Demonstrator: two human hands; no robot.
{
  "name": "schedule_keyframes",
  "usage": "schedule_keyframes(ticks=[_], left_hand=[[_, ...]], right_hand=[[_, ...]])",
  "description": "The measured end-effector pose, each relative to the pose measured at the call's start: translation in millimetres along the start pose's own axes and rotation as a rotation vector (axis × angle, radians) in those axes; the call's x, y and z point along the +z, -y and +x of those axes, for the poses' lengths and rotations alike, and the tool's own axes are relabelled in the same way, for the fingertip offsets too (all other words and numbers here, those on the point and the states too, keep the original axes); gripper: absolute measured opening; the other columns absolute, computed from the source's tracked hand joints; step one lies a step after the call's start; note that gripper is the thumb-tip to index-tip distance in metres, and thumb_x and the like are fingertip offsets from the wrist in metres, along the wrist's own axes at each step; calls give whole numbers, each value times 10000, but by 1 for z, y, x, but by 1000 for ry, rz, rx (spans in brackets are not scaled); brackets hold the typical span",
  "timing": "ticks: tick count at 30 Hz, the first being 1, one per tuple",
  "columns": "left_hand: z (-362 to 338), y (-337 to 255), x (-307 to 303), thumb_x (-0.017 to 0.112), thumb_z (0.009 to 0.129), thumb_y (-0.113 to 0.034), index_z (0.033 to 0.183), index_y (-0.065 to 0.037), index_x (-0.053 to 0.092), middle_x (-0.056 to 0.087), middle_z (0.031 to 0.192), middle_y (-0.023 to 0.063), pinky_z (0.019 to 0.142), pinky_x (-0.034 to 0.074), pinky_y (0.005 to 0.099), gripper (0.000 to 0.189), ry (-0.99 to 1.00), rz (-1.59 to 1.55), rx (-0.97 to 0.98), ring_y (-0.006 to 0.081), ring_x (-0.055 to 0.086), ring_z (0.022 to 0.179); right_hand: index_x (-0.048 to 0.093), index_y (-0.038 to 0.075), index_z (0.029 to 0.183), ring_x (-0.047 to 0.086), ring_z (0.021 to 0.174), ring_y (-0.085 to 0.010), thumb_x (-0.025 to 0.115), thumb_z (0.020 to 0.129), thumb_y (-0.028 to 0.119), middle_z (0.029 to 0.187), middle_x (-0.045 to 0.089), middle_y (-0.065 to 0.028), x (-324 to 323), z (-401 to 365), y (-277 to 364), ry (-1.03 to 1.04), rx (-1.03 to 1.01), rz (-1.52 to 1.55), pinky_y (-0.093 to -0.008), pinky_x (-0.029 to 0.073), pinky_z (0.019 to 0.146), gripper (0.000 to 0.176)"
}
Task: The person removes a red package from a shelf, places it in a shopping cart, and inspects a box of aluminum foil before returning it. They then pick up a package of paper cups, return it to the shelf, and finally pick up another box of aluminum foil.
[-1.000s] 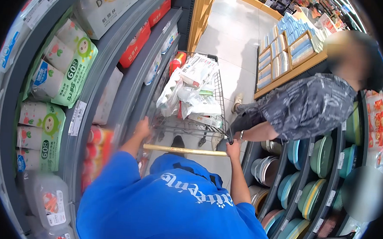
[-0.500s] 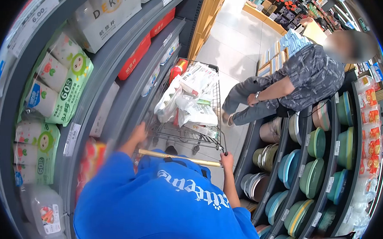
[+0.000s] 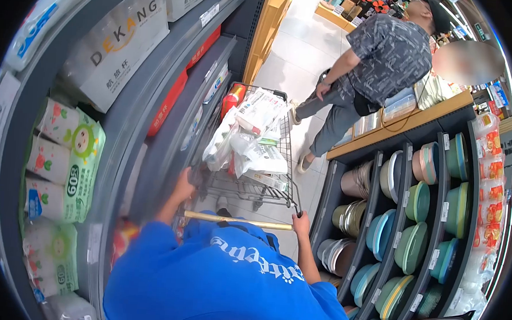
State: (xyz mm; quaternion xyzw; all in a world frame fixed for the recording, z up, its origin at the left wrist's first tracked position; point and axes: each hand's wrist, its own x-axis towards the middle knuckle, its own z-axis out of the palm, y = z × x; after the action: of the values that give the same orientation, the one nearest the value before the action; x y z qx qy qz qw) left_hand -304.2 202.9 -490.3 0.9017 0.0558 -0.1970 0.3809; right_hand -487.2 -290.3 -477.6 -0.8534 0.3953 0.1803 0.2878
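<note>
A wire shopping cart (image 3: 248, 190) stands in front of me, with a pale handle bar (image 3: 238, 220) across its near end. My left hand (image 3: 183, 186) is closed at the cart's near left corner, slightly smeared and close to the shelf. At the opposite corner, my right hand (image 3: 301, 222) wraps round the black frame by the bar's right end. White plastic bags (image 3: 251, 133) with goods fill the basket. A red package (image 3: 232, 99) lies at its far left.
Shelves on the left hold packs of tissue rolls (image 3: 65, 161) and a DEKANG cup pack (image 3: 120, 43). Stacked basins (image 3: 412, 247) line the right shelves. A person in a patterned shirt (image 3: 383, 56) stands ahead, right of the cart. Pale floor tiles (image 3: 299, 46) run beyond it.
The left shelf goods have shifted down and back in view as I moved forward with the cart. The person ahead has stepped up and left in view. Both hands stay at the cart.
</note>
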Motion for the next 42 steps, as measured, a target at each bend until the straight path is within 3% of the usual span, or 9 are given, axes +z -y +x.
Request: schedule_keyframes(ticks=[6, 10, 11, 18, 29, 34, 35, 39, 42], left_hand=[[40, -72, 10, 688, 822, -111, 1338, 4, 496, 510, 1352, 218, 1079, 399, 459, 561, -195, 38, -85, 400, 498, 1266], [92, -59, 52, 719, 833, -191, 1376, 39, 429, 504, 1312, 290, 1061, 404, 477, 658, -236, 142, -75, 457, 490, 1242], [104, -54, 59, 736, 828, -225, 1396, 44, 400, 501, 1299, 318, 1058, 404, 497, 713, -224, 143, -63, 476, 488, 1238], [127, -81, 63, 728, 852, -342, 1224, -24, 509, 540, 1273, 235, 942, 485, 540, 536, 47, 353, -264, 442, 579, 1166], [144, -22, 75, 597, 932, -243, 954, -55, 632, 643, 1011, 177, 818, 492, 499, 193, -167, 135, -128, 385, 629, 1001], [166, -30, 83, 629, 923, -260, 948, -69, 648, 673, 911, 123, 770, 479, 434, 194, -145, -385, -223, 296, 654, 894], [171, -41, 87, 613, 939, -203, 899, -67, 631, 676, 860, 79, 753, 474, 376, 143, -150, -440, -167, 202, 641, 851], [148, -139, 54, 558, 972, -121, 872, -59, 590, 687, 951, 58, 769, 462, 318, 122, -25, -769, -30, 124, 609, 883], [122, -201, 19, 530, 987, -80, 879, -58, 563, 684, 1122, 86, 833, 456, 286, 115, 87, -1035, 73, 108, 591, 948]], right_hand=[[656, 28, 960, 682, 936, -405, 714, 816, 275, 895, 708, -215, -18, 19, 28, -22, 97, -41, -482, 528, 820, 292], [662, 7, 916, 699, 801, -381, 703, 823, 247, 806, 707, -192, -14, 45, 9, 26, 186, 51, -476, 537, 735, 260], [651, -38, 854, 676, 533, -221, 654, 837, 157, 677, 694, -145, -17, 44, 10, -5, 144, 158, -362, 539, 516, 196], [661, -37, 871, 692, 566, -225, 651, 853, 171, 701, 705, -146, -4, 41, 5, -65, 141, 77, -358, 557, 561, 209], [623, -28, 845, 708, 573, -242, 684, 832, 201, 712, 693, -153, -3, 39, -4, 37, 70, 80, -356, 574, 574, 238], [627, -32, 919, 695, 799, -326, 725, 829, 239, 839, 682, -196, -24, 25, 30, 38, 97, 24, -417, 557, 757, 302], [630, -32, 958, 688, 886, -346, 735, 830, 251, 903, 680, -211, -27, 23, 35, 31, 89, -25, -429, 548, 820, 327], [552, -7, 1237, 487, 1204, -406, 754, 854, 293, 1277, 489, -255, -26, 20, 35, -140, 13, 107, -436, 414, 1023, 527], [551, -7, 1224, 510, 1162, -391, 741, 871, 276, 1250, 502, -245, -24, 24, 43, -394, -102, 186, -444, 425, 1002, 491]])
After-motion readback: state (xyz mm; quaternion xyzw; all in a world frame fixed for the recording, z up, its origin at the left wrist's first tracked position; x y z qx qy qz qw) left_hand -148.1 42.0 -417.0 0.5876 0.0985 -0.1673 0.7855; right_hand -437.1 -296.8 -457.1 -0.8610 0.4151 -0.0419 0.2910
